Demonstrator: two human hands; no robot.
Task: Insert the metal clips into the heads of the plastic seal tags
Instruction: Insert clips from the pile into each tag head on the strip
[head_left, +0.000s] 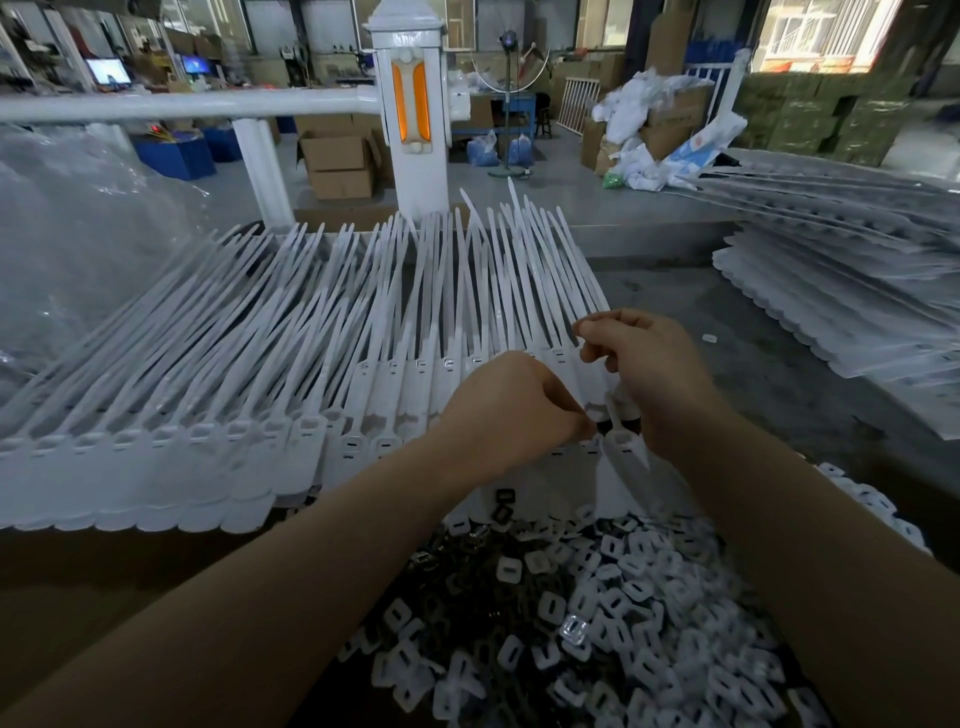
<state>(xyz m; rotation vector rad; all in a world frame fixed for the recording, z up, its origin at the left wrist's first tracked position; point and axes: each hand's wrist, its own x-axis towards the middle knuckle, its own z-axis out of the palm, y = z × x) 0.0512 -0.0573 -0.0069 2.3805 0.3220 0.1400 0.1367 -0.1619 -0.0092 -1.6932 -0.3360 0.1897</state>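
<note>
A grey worktable (779, 364) carried overlapping rows of white seal tags (260, 395), with further stacked tag sheets (852, 291) at far right. Near, a heap of small clips (597, 613), possibly metal-and-plastic, lay loose.

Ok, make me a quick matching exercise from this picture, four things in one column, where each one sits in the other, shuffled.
Things:
1. pile of clips
2. rows of seal tags
3. stacked tag sheets
4. white post

Places:
A. far right of the table
B. behind the tags, centre
C. nearest the camera, between the forearms
D. spread across the left and middle

Pairs: 1-C, 2-D, 3-A, 4-B
</note>
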